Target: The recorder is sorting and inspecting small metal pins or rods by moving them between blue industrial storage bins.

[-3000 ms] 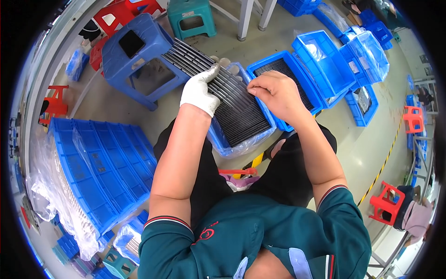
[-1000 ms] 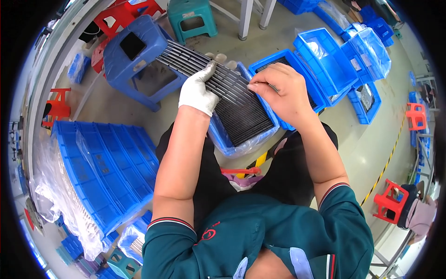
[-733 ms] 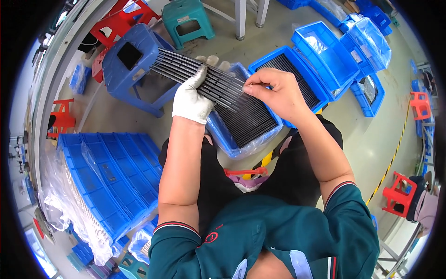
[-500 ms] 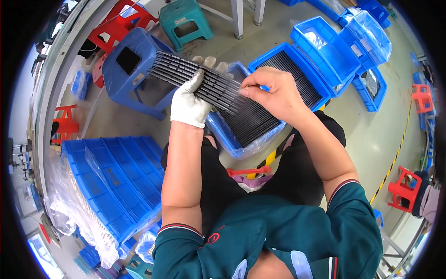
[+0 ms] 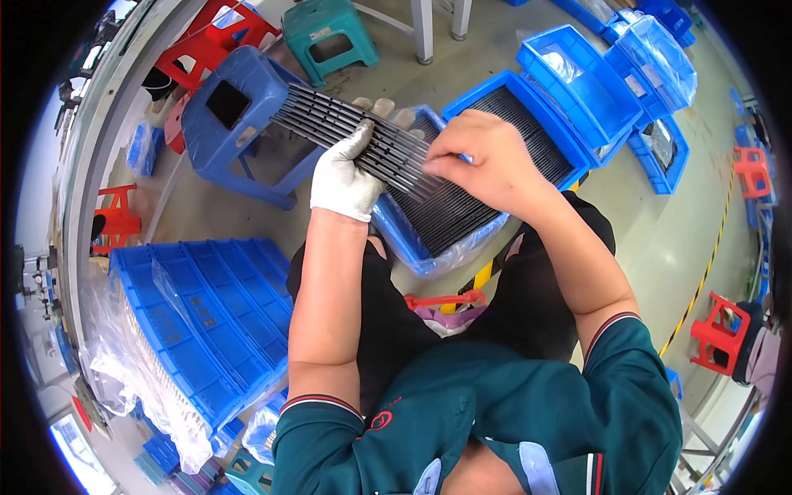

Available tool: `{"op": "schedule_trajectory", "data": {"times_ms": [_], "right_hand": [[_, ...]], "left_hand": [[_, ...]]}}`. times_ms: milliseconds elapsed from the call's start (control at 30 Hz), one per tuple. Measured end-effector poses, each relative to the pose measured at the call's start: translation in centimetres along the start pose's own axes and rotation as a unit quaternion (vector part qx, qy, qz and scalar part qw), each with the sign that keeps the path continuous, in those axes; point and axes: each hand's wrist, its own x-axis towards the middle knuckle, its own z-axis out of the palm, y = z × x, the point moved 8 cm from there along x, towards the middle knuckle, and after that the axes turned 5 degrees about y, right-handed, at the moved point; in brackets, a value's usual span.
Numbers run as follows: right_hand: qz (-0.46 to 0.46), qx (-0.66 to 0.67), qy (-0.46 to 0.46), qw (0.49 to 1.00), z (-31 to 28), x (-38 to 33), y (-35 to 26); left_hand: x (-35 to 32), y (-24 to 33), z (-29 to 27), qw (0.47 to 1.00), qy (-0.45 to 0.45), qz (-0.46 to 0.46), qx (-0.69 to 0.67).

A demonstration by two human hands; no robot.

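Observation:
My left hand [image 5: 345, 177], in a white glove, is closed around a flat row of thin dark rods [image 5: 318, 117]. Small dark holes or marks dot the rods, which slant down to the right. At their right end, the thumb and fingers of my bare right hand [image 5: 487, 161] are pinched together. Whether a single rod end or some small piece lies in that pinch is hidden. Under both hands stands a plastic-lined blue crate [image 5: 415, 262] full of similar dark rods [image 5: 445, 221]. Beyond it is a second blue crate [image 5: 474, 89] of rods, partly covered by my right hand.
A blue stool [image 5: 194, 124] with a dark flat object on top stands at the far left, beside a green stool [image 5: 326, 41]. Stacked blue crates [image 5: 214, 322] rise by my left arm. More blue bins [image 5: 577, 78] sit at the far right. A red stool [image 5: 718, 334] stands right.
My left hand and the rods have shifted slightly right. My right hand has turned a little, its fingers curling more at the rod ends.

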Motion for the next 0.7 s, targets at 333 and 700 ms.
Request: {"op": "schedule_trajectory", "data": {"times_ms": [333, 700], "right_hand": [[0.095, 0.073, 0.032, 0.992, 0.2, -0.3, 1.0], [-0.048, -0.003, 0.002, 0.999, 0.9, -0.1, -0.5]], "left_hand": [[-0.1, 0.2, 0.1, 1.0, -0.001, 0.009, 0.011], [-0.1, -0.2, -0.3, 0.999, 0.029, 0.012, 0.004]]}}
